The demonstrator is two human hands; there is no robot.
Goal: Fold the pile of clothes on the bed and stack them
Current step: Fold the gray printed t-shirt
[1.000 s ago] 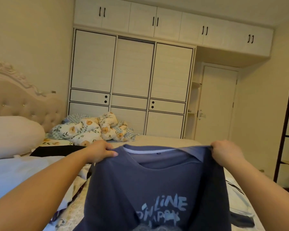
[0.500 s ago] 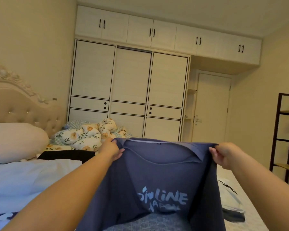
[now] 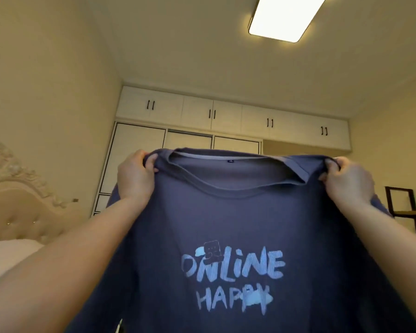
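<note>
Lifted well above where it hung half a second ago, the blue T-shirt now hangs at full length in front of the camera, and the view has tipped upward with it, so the ceiling light shows and most of the bed has dropped out of sight. Both hands are clamped on the shirt. The left hand has its fingers curled over one shoulder seam; the right hand pinches the other shoulder in the same way. The hands are wide apart, with the neckline stretched between them and sagging a little toward the right hand. Below the hands the printed front faces the person, the pale lettering "ONLINE HAPPY" reading upright. The lower hem runs off the bottom edge, so whether it clears the bed cannot be told.

My reading is that the raise is a shake-out: the cloth hangs flat and square from its shoulders, which is the state needed before laying it down to fold. No fold has yet been made in this garment. The next step probably calls for lowering it flat onto the bed.

Beyond the hands stands the white wardrobe, with cupboards above it. Out past the left hand are the padded headboard and a white pillow; past the right hand, a dark shelf frame.
</note>
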